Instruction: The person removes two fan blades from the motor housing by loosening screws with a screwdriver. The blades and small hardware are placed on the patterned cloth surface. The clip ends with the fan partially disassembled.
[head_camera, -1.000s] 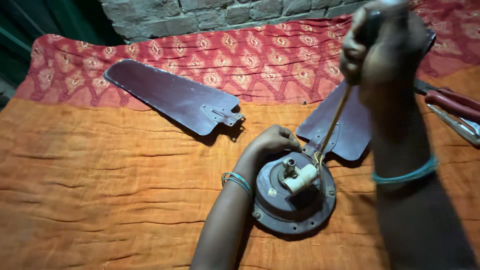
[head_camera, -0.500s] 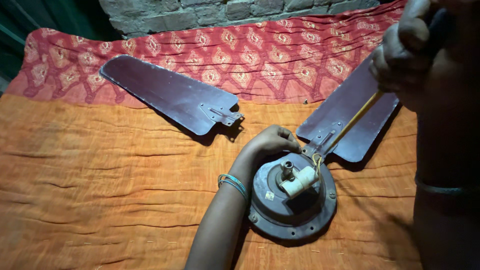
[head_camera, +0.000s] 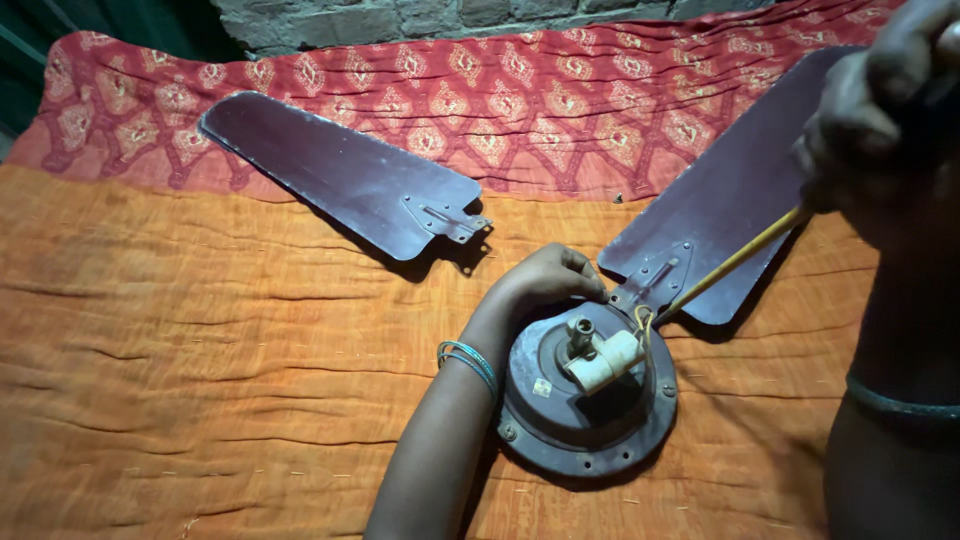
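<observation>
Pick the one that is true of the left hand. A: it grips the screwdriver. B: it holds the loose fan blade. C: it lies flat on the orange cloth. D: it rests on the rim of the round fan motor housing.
D: the left hand sits on the upper rim of the fan motor housing, while the right hand holds the screwdriver and the loose fan blade lies untouched.

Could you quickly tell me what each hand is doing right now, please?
Left hand: curled on the rim of the fan motor, by the blade bracket.
Right hand: closed around the screwdriver handle.

My one head camera looks steeply down, close over the orange cloth (head_camera: 200, 330), brick wall (head_camera: 450, 15) ahead.
</observation>
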